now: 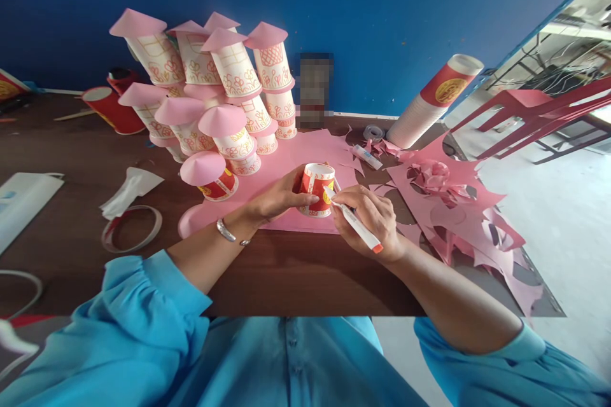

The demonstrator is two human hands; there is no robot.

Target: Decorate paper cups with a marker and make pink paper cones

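Observation:
My left hand (281, 196) is wrapped round a red and white paper cup (311, 184), its thumb across the front. The cup stands over the pink paper sheet (310, 146), its rim facing up; I cannot tell if its base touches the sheet. In my right hand (370, 216) is a white marker (356, 226) with an orange end, slanted so that its upper end lies at the cup's yellow emblem. A thin part of something shows behind the right fingers, too hidden to name. Left of the cup, a red cup (220, 187) wears a pink paper cone (203, 168).
Stacked decorated cups (238, 70) with pink cones stand at the back left. A tall stack of cups (432, 102) leans at the back right. Pink paper scraps (453, 203), a glue stick (367, 157) and a tape roll (373, 132) lie to the right. A white ring (132, 248) lies left.

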